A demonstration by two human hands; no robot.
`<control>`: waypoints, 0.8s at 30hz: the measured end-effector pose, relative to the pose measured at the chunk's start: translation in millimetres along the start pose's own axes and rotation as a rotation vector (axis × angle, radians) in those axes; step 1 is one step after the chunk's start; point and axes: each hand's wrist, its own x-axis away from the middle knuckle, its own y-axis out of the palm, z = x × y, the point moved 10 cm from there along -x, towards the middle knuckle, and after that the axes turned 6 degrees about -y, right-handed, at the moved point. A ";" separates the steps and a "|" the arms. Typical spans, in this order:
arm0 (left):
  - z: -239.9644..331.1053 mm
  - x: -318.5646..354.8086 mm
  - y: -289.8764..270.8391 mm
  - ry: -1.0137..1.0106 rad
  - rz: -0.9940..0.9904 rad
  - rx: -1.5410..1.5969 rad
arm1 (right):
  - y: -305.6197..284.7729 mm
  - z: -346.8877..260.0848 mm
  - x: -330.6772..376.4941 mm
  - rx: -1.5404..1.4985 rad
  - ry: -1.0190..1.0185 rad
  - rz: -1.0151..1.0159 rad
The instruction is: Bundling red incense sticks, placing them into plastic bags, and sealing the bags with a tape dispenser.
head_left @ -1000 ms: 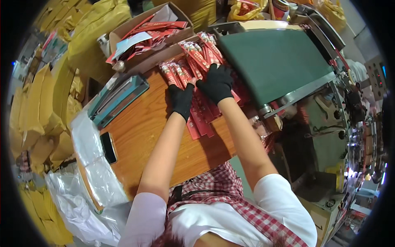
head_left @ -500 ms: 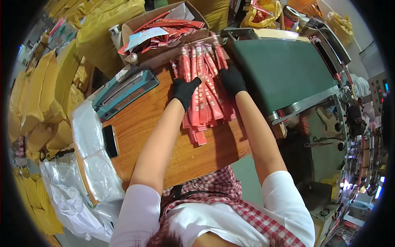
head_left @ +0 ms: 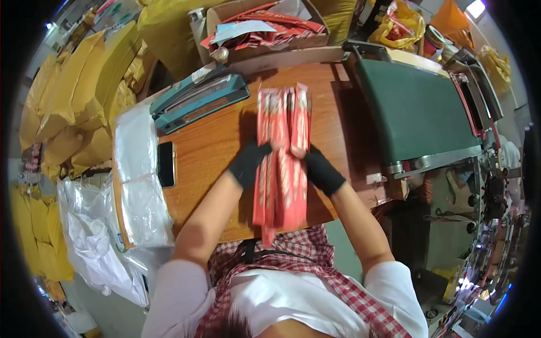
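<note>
Between my two hands is a bundle of long, narrow red packets, raised off the wooden table and slightly blurred. My left hand, in a black glove with bare fingertips, presses on the bundle's left side. On the right side my right hand, gloved the same way, closes round it with the thumb on top. The packets point away from me, with their near ends by the table's front edge. The fingers beneath the bundle are hidden.
A green conveyor belt stands at the right. On the left lie a teal long-arm stapler, a phone and stacked clear plastic bags. A cardboard box with more red packets is at the back. Yellow sacks fill the far left.
The loosely spread packets on the table are now gathered into a tighter bundle between my hands, lifted and drawn toward me. The view has shifted, so the surroundings sit further right.
</note>
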 end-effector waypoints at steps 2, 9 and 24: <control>1.8 69.9 4.3 0.068 0.137 0.157 | 22.3 1.8 34.5 0.089 -0.018 -0.013; -7.5 97.1 -43.2 0.068 0.339 0.244 | 105.2 38.9 11.8 0.027 0.150 -0.339; 109.5 206.4 97.0 0.270 -0.307 0.664 | 210.6 -108.6 109.0 0.422 -0.733 -0.630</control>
